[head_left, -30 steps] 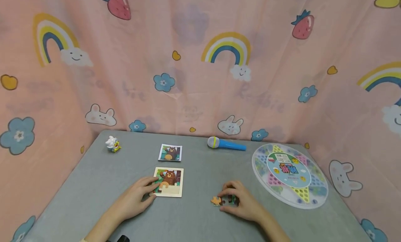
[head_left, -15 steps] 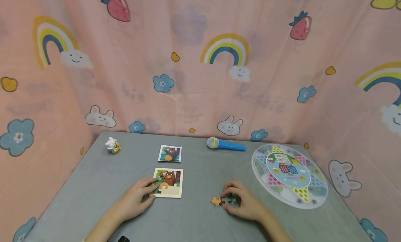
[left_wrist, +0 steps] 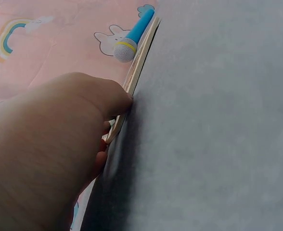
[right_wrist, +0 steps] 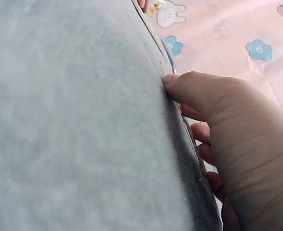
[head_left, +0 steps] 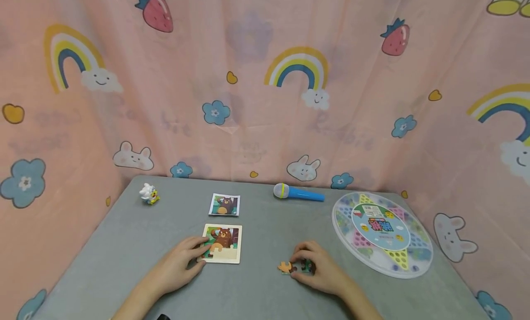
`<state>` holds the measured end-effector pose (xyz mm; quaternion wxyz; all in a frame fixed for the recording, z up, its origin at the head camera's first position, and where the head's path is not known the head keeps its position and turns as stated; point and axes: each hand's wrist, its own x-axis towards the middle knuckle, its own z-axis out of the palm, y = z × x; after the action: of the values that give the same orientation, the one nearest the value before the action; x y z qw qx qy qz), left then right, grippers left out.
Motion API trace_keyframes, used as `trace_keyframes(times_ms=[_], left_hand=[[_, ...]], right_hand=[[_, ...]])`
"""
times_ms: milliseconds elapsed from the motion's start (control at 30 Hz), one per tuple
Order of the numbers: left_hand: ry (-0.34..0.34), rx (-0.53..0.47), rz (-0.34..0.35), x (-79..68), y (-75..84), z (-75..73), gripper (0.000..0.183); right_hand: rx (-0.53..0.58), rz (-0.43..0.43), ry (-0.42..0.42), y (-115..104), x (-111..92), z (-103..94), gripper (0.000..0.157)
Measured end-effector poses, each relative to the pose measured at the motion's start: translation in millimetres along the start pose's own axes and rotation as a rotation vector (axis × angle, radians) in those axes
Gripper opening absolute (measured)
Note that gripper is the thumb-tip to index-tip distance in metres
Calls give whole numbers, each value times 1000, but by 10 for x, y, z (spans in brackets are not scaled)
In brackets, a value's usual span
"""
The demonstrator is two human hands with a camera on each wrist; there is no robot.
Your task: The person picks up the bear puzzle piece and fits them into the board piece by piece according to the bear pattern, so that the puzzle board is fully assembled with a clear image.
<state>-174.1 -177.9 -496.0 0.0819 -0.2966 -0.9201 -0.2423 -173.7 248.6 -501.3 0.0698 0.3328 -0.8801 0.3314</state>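
Note:
A square wooden jigsaw puzzle [head_left: 227, 254] with a bear picture lies on the table, bare wood showing along its lower right. My left hand [head_left: 178, 264] holds it at the left side, fingertips over the frame and thumb by the near corner. In the left wrist view, the thumb meets the edge of the puzzle [left_wrist: 140, 60]. Farther right, my right hand [head_left: 320, 268] pinches a dark green and brown puzzle piece [head_left: 305, 266] between thumb and fingers, partly hidden by them. An orange puzzle piece [head_left: 285, 267] lies just left of those fingertips.
A small bear picture card [head_left: 224, 205] lies behind the puzzle. A blue toy microphone [head_left: 304, 194] and a white-and-yellow figurine [head_left: 149, 194] are at the back of the grey table [head_left: 265, 294]. A round board game [head_left: 414, 260] sits at right.
My right fingers shift slightly right over the dark piece and then back left. The left hand stays at the puzzle. The head view tilts up slightly.

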Motion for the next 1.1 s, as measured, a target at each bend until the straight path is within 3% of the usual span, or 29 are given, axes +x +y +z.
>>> trace_keyframes(times_ms=[467,1100], left_hand=[[19,3,8,-5,-9,31,42],[40,6,32,0,-44,49,41]], right_hand=[[-9,-66,68,26,12,28,22],[67,71,61,29,33,26,20]])
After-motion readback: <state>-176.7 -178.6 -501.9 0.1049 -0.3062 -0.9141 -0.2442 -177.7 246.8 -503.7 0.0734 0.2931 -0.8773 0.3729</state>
